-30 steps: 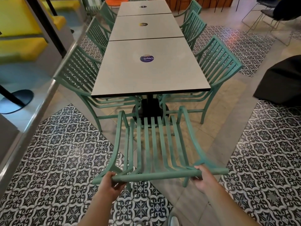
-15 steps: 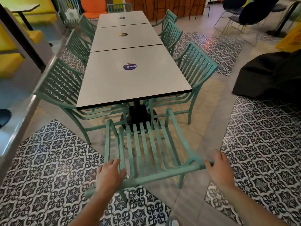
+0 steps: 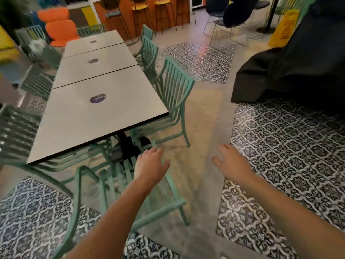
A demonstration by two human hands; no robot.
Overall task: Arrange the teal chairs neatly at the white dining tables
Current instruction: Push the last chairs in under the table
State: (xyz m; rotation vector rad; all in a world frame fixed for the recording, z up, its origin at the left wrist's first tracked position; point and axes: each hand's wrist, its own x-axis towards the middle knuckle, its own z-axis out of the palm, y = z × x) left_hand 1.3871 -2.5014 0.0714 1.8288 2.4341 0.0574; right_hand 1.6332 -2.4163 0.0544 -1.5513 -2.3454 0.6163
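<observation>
Over the end chair | both hands outstretched, fingers loose, holding nothing

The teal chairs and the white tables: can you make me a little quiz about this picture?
1. True or false: both hands grip the end chair.
2. The round sticker on the nearest table is: A) red B) purple C) green
3. Fill in: the stacked seats behind the tables are ____.

Key: 1 false, the left hand and right hand are open and hold nothing. 2 B, the sticker. 3 orange.
</observation>
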